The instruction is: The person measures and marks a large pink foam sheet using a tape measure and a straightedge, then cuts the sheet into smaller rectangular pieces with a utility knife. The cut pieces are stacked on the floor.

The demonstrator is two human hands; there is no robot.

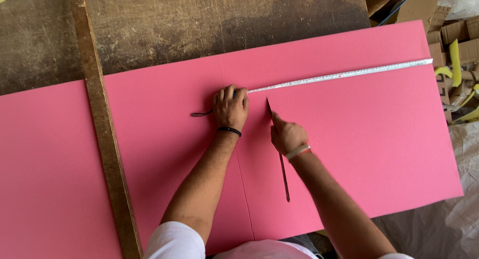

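A large pink foam sheet lies flat before me. My left hand presses down on a tape measure case, whose white tape runs right to the sheet's far edge; a dark strap trails from under the hand. My right hand grips a long thin blade, its tip touching the foam just below the tape. The blade's other end sticks out behind my wrist. A straight cut line runs down the foam toward me.
A long wooden strip lies across the foam at left. A worn wooden board sits beyond the sheet. Cardboard boxes and yellow scraps pile up at right, with a pale cloth below them.
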